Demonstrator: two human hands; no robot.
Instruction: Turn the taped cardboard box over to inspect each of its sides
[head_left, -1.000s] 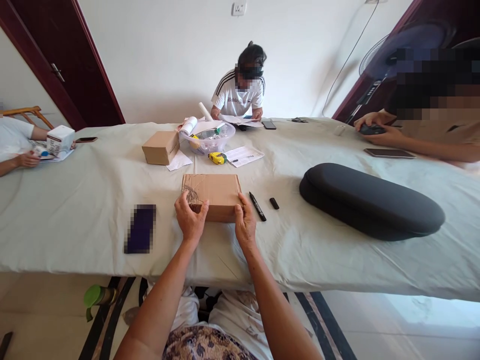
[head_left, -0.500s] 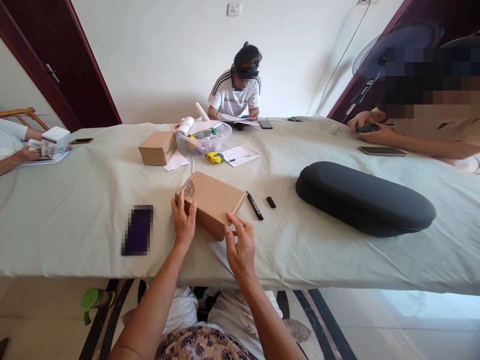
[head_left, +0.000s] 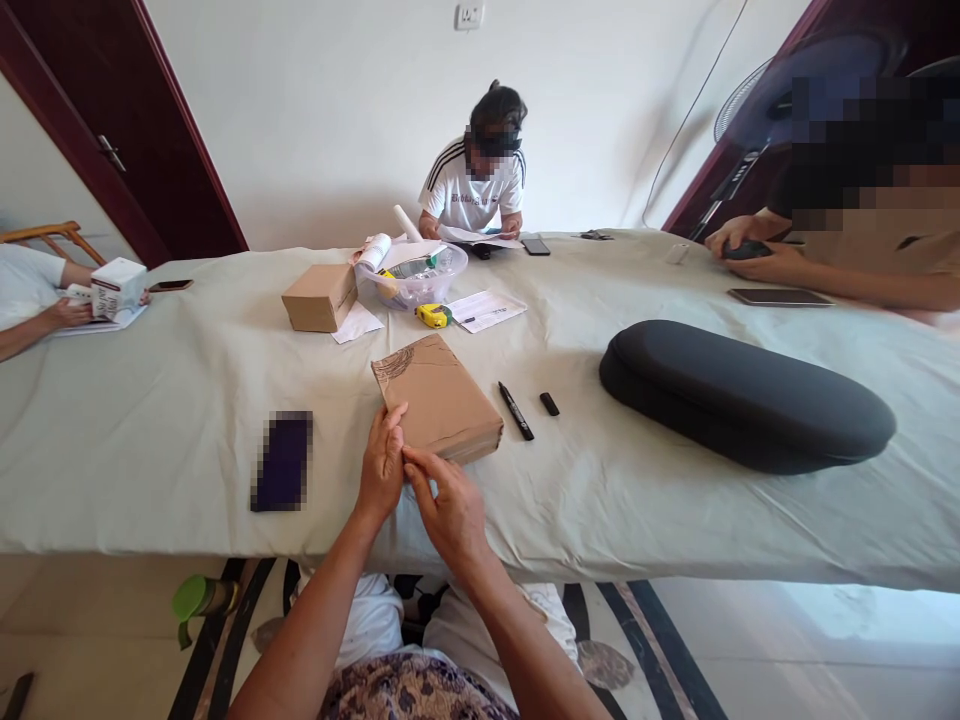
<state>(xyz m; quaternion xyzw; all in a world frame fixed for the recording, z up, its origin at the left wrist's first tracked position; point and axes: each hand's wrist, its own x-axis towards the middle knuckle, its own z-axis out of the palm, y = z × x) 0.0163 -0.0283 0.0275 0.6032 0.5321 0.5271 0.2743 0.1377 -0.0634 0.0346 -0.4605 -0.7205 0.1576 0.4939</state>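
Observation:
A flat brown cardboard box [head_left: 437, 396] with a dark scribble on one corner lies turned at an angle on the pale cloth-covered table [head_left: 150, 400]. My left hand [head_left: 382, 465] rests against the box's near left corner, fingers together on its edge. My right hand [head_left: 444, 503] is just below that corner, fingers curled, fingertips touching the box's near edge beside the left hand. Nothing else is in either hand.
A black marker [head_left: 515, 410] and its cap [head_left: 549, 404] lie right of the box. A dark phone [head_left: 282, 460] lies to the left, a long black padded case [head_left: 742, 395] to the right. Farther back are a small carton [head_left: 321, 297], a clear bowl [head_left: 420, 276], a yellow tape measure [head_left: 434, 315]. Three other people sit around the table.
The box has been rotated on the table; its scribbled corner now points away. My right hand came off the right side and moved to the near left corner beside my left hand.

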